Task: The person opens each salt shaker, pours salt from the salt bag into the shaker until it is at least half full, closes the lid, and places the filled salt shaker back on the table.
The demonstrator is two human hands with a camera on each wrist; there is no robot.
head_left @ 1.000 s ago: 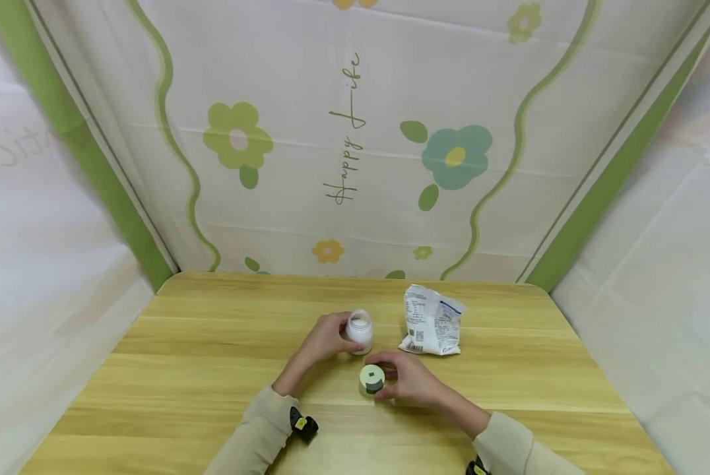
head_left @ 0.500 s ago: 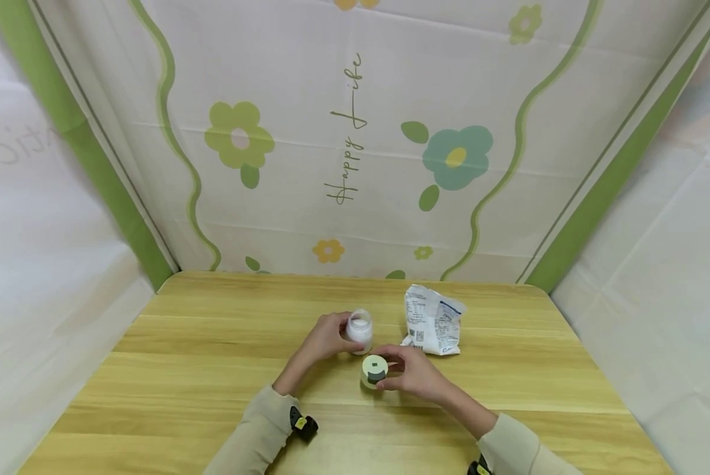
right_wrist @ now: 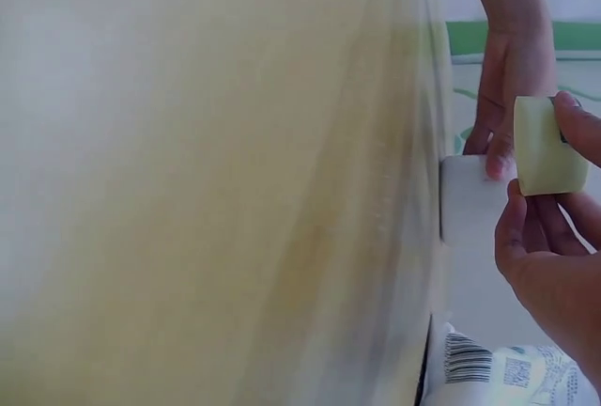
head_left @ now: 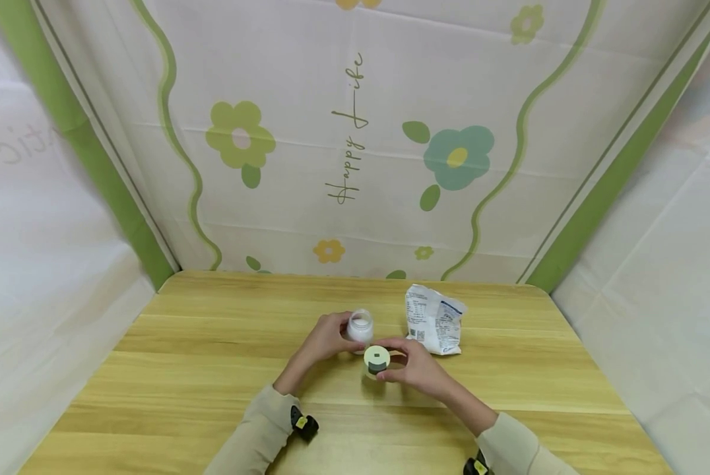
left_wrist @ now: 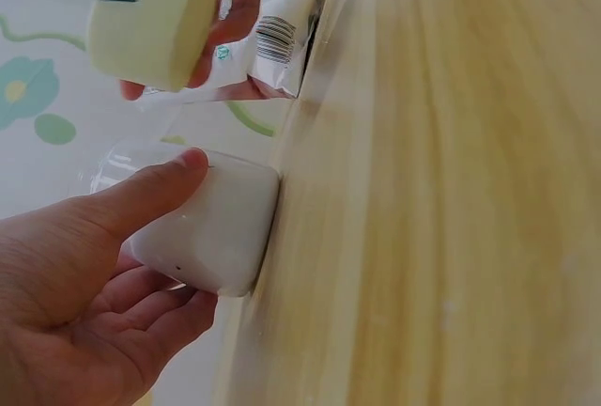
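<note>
A small clear jar [head_left: 361,328] with white contents stands upright on the table, its mouth uncovered. My left hand [head_left: 329,336] grips it from the left, thumb on the near side and fingers behind, as the left wrist view also shows of the jar [left_wrist: 221,223]. My right hand [head_left: 416,366] holds a pale yellow-green lid [head_left: 377,357] with a dark patch, pinched between thumb and fingers. In the right wrist view the lid [right_wrist: 547,148] is raised off the table. It is just in front of and right of the jar, apart from it in the left wrist view.
Behind my right hand a white printed packet [head_left: 432,320] stands on the wooden table [head_left: 212,369]. A white curtain [head_left: 295,132] with flower prints rises at the table's back edge, and pale cloth hangs on both sides.
My right hand has lifted the lid and carried it away from me, closer to the jar. The left hand and the jar have stayed in place.
</note>
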